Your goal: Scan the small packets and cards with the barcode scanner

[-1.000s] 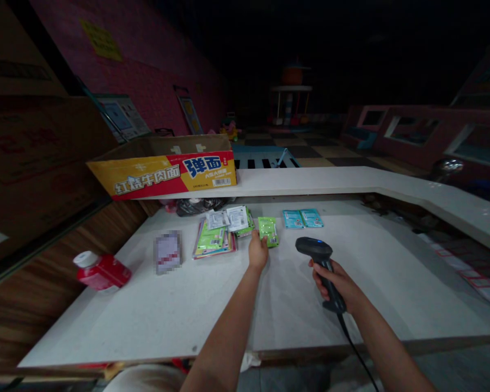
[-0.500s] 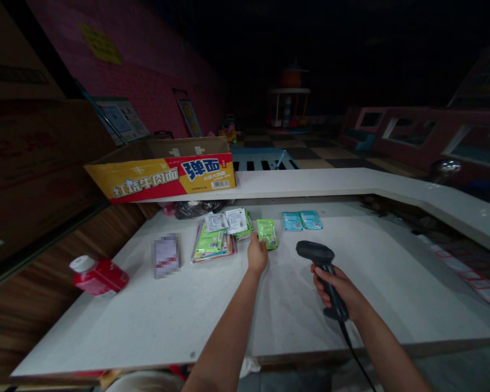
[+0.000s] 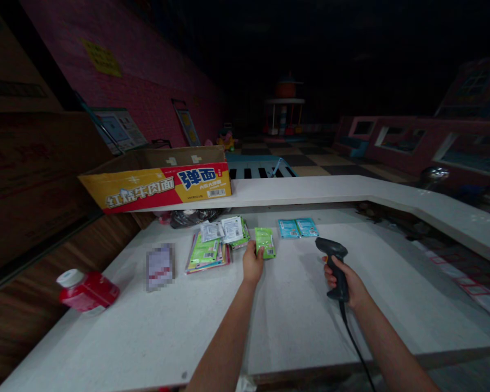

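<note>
My left hand (image 3: pixel 253 264) is closed on the lower left edge of a green packet (image 3: pixel 264 240), thumb on its face. Wrapped round the grip of a black barcode scanner (image 3: pixel 337 267) is my right hand (image 3: pixel 351 280); the scanner's head points left over the table, and its cord hangs toward me. Left of the green packet lies a pile of green and white packets (image 3: pixel 232 228) on top of flat colourful sheets or sleeves (image 3: pixel 208 265). Two joined blue packets (image 3: pixel 298 227) lie flat behind the green packet, to the right.
A red bottle with a white cap (image 3: pixel 89 291) lies at the left of the white table (image 3: pixel 179 332), near a blurred-out pale item (image 3: pixel 160 267). An open noodle carton (image 3: pixel 163 185) sits on the raised ledge (image 3: pixel 294 188) at the back. A black plastic bag (image 3: pixel 190 218) is beneath it.
My right hand has moved the scanner to the right, away from the green packet, and turned it more upright. My left hand keeps its hold on the packet. The whole view has shifted slightly.
</note>
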{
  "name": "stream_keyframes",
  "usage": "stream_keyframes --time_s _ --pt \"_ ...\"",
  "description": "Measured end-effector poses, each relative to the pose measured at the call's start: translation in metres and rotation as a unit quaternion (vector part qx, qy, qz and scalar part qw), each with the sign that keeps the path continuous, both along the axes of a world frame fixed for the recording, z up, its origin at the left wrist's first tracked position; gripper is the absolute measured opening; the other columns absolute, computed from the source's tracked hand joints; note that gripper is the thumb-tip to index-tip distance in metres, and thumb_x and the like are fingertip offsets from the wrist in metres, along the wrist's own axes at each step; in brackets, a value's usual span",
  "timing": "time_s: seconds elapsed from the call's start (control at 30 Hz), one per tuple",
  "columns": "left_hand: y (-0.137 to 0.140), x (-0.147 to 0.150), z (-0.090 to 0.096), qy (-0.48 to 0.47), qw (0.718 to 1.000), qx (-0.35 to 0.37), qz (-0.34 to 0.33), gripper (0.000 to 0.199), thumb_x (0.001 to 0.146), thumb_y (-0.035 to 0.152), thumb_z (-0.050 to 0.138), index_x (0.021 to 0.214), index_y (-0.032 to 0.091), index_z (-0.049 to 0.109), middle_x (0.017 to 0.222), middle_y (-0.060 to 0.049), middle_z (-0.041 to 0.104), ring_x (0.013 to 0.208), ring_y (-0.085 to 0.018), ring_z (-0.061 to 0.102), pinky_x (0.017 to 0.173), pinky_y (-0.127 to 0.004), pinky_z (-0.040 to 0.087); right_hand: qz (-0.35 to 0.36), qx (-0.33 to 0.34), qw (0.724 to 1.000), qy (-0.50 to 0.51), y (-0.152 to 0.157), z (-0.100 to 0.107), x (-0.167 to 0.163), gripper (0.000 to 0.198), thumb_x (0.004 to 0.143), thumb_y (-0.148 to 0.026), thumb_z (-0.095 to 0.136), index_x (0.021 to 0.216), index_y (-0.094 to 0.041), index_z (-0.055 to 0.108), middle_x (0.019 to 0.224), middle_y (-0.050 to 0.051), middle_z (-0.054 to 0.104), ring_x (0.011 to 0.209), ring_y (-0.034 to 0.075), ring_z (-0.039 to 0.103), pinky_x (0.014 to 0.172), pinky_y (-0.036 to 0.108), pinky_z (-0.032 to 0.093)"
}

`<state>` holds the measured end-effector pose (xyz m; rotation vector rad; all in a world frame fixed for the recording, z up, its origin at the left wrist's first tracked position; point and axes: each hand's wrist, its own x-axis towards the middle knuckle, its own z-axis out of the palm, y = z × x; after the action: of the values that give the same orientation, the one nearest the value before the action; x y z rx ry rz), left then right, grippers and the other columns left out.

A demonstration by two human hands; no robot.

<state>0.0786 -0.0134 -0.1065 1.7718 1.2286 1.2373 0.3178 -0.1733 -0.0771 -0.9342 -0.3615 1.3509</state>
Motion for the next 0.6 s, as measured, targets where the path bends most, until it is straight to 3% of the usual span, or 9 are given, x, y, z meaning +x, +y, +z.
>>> stream_keyframes --time_s 0.17,0.3,0.43,0.6 --pt "0.002 -0.002 -0.002 -0.034 0.999 -0.009 -0.025 0.016 0.081 0.035 0.058 0.083 0.020 0.056 0.074 -0.001 0.065 0.066 -0.016 0.060 0.061 -0.025 0.044 0.001 0.070 0.990 0.126 0.000 -0.015 0.016 0.029 0.077 -0.034 0.076 0.095 -0.018 0.061 0.061 -0.006 0.050 0.042 0.004 0.041 0.035 0.013 0.037" --pt "0.002 0.005 0.002 -0.126 0.988 -0.073 -0.045 0.026 0.075 0.044 0.065 0.080 0.019 0.057 0.067 0.000 0.064 0.058 -0.014 0.058 0.053 -0.022 0.041 0.000 0.095 0.977 0.193 0.001 -0.022 0.021 0.025 0.080 -0.030 0.072 0.097 -0.018 0.058 0.062 -0.006 0.050 0.043 0.005 0.043 0.036 0.013 0.039" --pt "0.006 0.028 0.009 -0.228 0.959 -0.148 -0.083 0.038 0.067 0.049 0.073 0.082 0.018 0.058 0.067 -0.001 0.066 0.054 -0.013 0.058 0.048 -0.022 0.042 -0.004 0.103 0.966 0.239 0.004 -0.025 0.023 0.023 0.082 -0.028 0.070 0.099 -0.018 0.057 0.063 -0.005 0.049 0.044 0.005 0.044 0.036 0.014 0.041" --pt "0.018 0.074 0.015 -0.246 0.945 -0.180 -0.117 0.031 0.067 0.036 0.075 0.086 0.016 0.061 0.069 -0.002 0.069 0.055 -0.013 0.062 0.050 -0.022 0.046 -0.005 0.102 0.960 0.261 0.006 -0.025 0.024 0.024 0.082 -0.028 0.071 0.099 -0.018 0.057 0.063 -0.006 0.049 0.043 0.005 0.045 0.036 0.013 0.041"
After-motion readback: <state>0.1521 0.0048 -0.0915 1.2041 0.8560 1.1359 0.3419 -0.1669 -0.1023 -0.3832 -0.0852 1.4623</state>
